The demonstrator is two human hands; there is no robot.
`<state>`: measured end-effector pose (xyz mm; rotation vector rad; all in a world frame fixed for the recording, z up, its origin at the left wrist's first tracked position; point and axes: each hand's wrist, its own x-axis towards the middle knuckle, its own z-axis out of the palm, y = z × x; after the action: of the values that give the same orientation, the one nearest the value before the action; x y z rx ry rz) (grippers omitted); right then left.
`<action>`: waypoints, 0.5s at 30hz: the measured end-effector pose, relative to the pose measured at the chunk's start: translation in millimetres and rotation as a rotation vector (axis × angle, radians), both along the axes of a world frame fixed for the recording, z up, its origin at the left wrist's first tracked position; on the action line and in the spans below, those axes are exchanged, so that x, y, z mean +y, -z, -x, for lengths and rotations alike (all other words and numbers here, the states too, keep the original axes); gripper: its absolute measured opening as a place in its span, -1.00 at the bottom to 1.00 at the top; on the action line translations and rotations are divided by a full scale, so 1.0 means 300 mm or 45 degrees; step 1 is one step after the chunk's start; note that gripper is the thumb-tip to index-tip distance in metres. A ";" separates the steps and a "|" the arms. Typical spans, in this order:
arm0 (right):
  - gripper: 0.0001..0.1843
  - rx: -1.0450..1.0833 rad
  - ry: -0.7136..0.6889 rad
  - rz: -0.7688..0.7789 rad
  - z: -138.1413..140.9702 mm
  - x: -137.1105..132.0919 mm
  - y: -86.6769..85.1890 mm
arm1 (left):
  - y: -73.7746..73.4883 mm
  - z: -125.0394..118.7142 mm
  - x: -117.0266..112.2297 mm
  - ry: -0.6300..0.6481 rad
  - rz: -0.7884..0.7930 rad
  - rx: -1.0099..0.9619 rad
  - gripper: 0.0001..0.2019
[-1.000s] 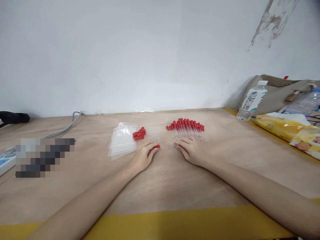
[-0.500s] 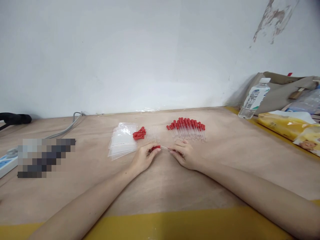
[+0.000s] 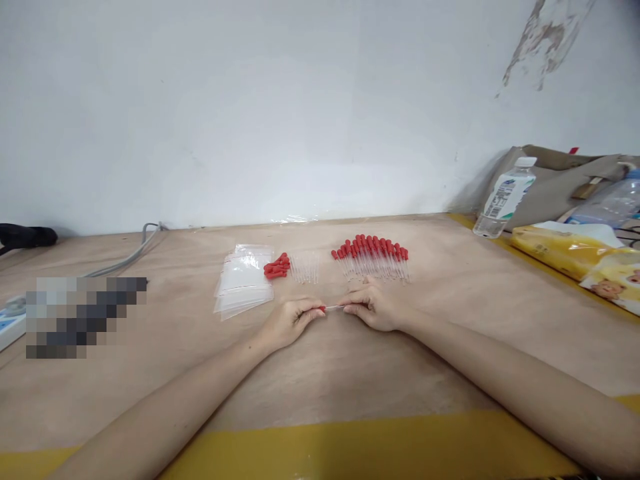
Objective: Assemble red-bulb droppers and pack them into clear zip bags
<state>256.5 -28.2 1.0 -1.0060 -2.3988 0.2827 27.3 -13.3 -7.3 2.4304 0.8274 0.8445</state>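
My left hand [image 3: 295, 320] pinches a red rubber dropper bulb [image 3: 323, 309], most of it hidden by the fingers. My right hand [image 3: 371, 307] pinches a thin clear dropper tube [image 3: 335, 307] at its right part. Tube and bulb meet at my left fingertips; how deep the tube sits in the bulb is hidden. Beyond my hands lie a small heap of loose red bulbs [image 3: 277, 267] and a row of bare clear tubes [image 3: 305, 268]. Behind my right hand a fan of droppers with red bulbs [image 3: 373, 252] lies on the table.
Clear plastic bags [image 3: 245, 280] lie overlapped left of the bulbs. To the right are a water bottle [image 3: 505, 200], a beige bag [image 3: 555, 180] and a yellow packet [image 3: 565, 250]. A grey cable [image 3: 135, 257] and a power strip [image 3: 13, 327] are at left.
Both hands have come slightly nearer to me. The bulb is now more covered by my left fingers, and the tube between the hands lies more level.
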 end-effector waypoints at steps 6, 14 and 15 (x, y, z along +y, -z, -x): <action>-0.71 -0.266 0.168 -0.527 0.025 -0.022 0.015 | 0.008 -0.006 0.006 -0.139 -0.104 0.077 -0.77; -0.76 -0.083 0.122 -0.797 0.006 0.009 0.053 | -0.006 -0.010 0.023 -0.126 -0.328 -0.080 -0.81; -0.77 -0.055 0.122 -0.789 0.005 0.011 0.053 | -0.007 -0.010 0.025 -0.121 -0.334 -0.087 -0.82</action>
<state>255.1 -24.8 -14.9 -0.8251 -2.2363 -0.4949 30.1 -5.9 -5.2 2.5848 0.8593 1.1286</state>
